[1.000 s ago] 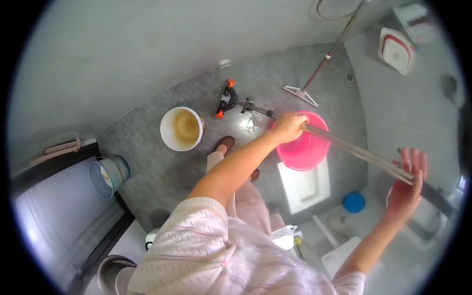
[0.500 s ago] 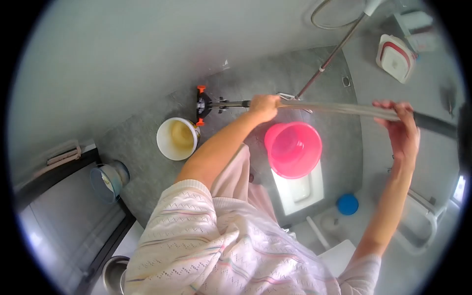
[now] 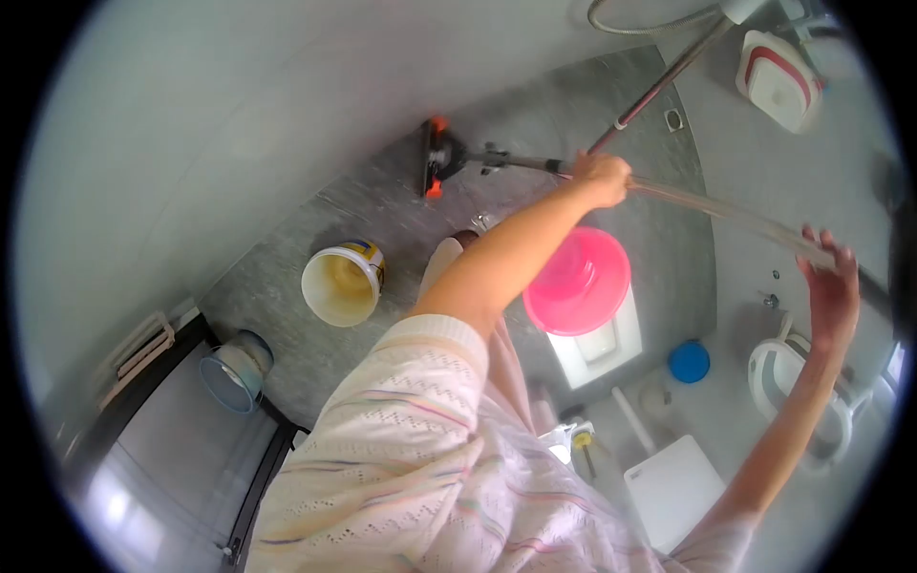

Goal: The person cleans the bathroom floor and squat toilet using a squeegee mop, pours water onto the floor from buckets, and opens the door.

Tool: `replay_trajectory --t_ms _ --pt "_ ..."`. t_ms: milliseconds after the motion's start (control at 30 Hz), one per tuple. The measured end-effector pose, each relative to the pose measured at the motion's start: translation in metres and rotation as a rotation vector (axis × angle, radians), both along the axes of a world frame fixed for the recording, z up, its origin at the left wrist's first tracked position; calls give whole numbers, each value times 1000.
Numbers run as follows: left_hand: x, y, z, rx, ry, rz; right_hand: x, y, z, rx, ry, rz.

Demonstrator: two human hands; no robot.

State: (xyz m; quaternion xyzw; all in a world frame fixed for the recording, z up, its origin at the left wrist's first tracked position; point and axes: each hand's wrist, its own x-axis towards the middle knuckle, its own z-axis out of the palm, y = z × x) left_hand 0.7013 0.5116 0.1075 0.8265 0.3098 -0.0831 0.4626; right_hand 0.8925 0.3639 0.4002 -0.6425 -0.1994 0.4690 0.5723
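A sponge mop with a black head [image 3: 437, 159], orange at both ends, touches the grey floor near the wall. Its metal pole [image 3: 721, 206] slants across the view to the right. My left hand [image 3: 602, 180] is wrapped around the lower pole, closed. Farther up, my right hand [image 3: 829, 291] has its fingers curled round the pole near the dark upper end. Beneath my left forearm stands a pink bucket [image 3: 579, 283], partly hidden by that arm. To the left, a white bucket [image 3: 341, 285] with a yellowish inside stands on the floor.
A second pole [image 3: 669, 81] leans at the upper right, crossing behind my left hand. A white squat toilet [image 3: 600, 344] lies beyond the pink bucket, near a blue basin [image 3: 689, 362]. A bluish bucket [image 3: 234, 372] stands by the dark-framed door [image 3: 181, 458].
The mop head has moved right and up in view, away from the white bucket. Both hands have shifted right with the pole, and the camera view has turned. A foot now shows under my left arm.
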Motion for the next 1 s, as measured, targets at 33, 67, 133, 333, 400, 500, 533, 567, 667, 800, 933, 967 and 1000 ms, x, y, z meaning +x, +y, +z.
replay_trajectory --t_ms 33,67,133,333,400,500,533,567,667,800,933,967,1000 --pt "10 -6 3 -31 -12 -64 1 -20 3 -28 -31 -56" --pt "18 -14 5 -60 -24 -132 -3 -43 5 -53 -61 -116" --pt "26 -30 5 -81 -46 -247 -18 -92 1 -39 -42 -267" --pt "0 -85 -23 -36 -32 -597 -149 -208 -3 -293 -88 -320" --pt "-28 -94 -26 -47 6 -696 -186 -269 -12 -306 139 -357" --pt "-68 -117 -35 -9 26 -812 -239 -290 -13 -303 632 -534" --pt "-82 -129 -40 -5 41 -870 -259 -277 -10 -306 733 -496" --pt "-101 -144 -56 32 61 -892 -277 -273 -9 -307 830 -458" --pt "-159 -177 -71 51 76 -988 -345 -311 -30 -522 981 -423" --pt "-238 -256 -89 189 147 -1161 -443 -392 -52 -606 998 -317" --pt "-268 -309 -89 202 147 -1325 -491 -448 -51 -689 943 -328" --pt "-273 -323 -83 192 150 -1341 -502 -459 -45 -691 926 -322" --pt "-278 -340 -76 194 162 -1358 -514 -473 -42 -680 911 -312"
